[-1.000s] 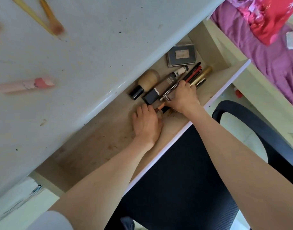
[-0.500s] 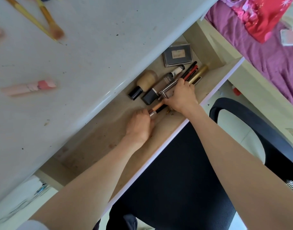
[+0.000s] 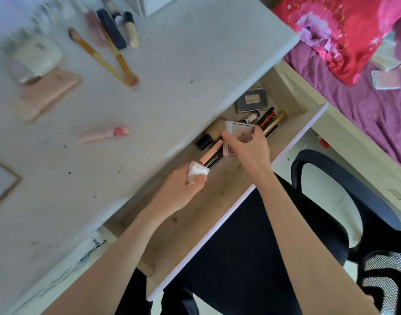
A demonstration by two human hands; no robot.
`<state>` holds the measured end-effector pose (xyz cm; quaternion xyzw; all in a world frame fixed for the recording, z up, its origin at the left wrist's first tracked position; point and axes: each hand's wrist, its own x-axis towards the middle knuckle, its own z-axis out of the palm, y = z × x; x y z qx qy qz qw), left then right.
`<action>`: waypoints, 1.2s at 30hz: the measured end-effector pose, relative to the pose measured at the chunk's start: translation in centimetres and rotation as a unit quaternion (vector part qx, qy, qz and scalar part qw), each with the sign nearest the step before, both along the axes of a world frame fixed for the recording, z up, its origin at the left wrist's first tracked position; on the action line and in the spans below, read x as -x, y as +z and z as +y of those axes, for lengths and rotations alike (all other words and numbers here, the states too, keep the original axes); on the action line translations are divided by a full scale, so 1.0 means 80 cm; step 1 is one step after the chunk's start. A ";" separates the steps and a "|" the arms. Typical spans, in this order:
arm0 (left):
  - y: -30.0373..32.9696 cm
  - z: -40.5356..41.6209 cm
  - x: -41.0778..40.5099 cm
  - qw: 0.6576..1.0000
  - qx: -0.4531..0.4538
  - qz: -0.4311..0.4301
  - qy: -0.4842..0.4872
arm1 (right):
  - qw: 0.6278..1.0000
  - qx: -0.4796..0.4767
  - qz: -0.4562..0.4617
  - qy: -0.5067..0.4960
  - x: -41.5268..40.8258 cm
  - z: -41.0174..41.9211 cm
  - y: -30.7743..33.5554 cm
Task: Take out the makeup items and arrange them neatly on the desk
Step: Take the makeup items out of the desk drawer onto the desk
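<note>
The open wooden drawer [image 3: 220,201] sits under the white desk [image 3: 172,71]. My left hand [image 3: 183,189] grips a makeup brush with a pink and black handle [image 3: 212,154] and a clear cap, lifted over the drawer. My right hand [image 3: 249,146] holds a square clear compact case [image 3: 239,131] above the drawer. Still in the drawer lie a grey palette [image 3: 253,100], a small tube [image 3: 250,117], several pencils [image 3: 268,117], a gold tube [image 3: 275,120] and a round wooden-topped brush [image 3: 212,130]. On the desk lie a pink lipstick [image 3: 104,134], two yellow-handled brushes [image 3: 108,57] and other items.
A black office chair [image 3: 331,201] stands right below the drawer front. A bed with purple sheet [image 3: 365,105] and red fabric lies at the right. A pink case [image 3: 47,92] and a white compact [image 3: 38,54] rest on the desk's far left.
Both hands have risen out of the drawer: the left lifted the brush, the right picked up the clear compact. The view tilted up, showing more of the desk.
</note>
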<state>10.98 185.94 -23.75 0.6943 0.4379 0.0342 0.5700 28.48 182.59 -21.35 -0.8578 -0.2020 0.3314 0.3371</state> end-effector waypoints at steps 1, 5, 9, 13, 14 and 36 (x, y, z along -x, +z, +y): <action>0.008 0.004 0.005 1.000 -0.010 -0.012 0.024 | 1.000 -0.015 0.011 -0.008 0.006 0.005 0.007; 0.043 0.027 0.024 0.991 0.004 -0.066 0.118 | 0.997 -0.067 0.039 -0.028 0.033 0.031 0.028; 0.085 0.073 0.038 0.970 -0.012 -0.130 0.205 | 0.993 -0.113 0.021 -0.011 0.067 0.069 0.041; 0.099 0.143 0.043 0.936 -0.007 -0.127 0.328 | 0.989 -0.102 -0.095 0.056 0.096 0.109 0.039; 0.097 0.161 0.044 0.928 -0.002 -0.120 0.353 | 0.984 -0.096 -0.133 0.075 0.102 0.118 0.037; 0.115 0.263 0.042 0.907 -0.090 -0.091 0.400 | 0.927 -0.098 -0.347 0.105 0.125 0.151 -0.007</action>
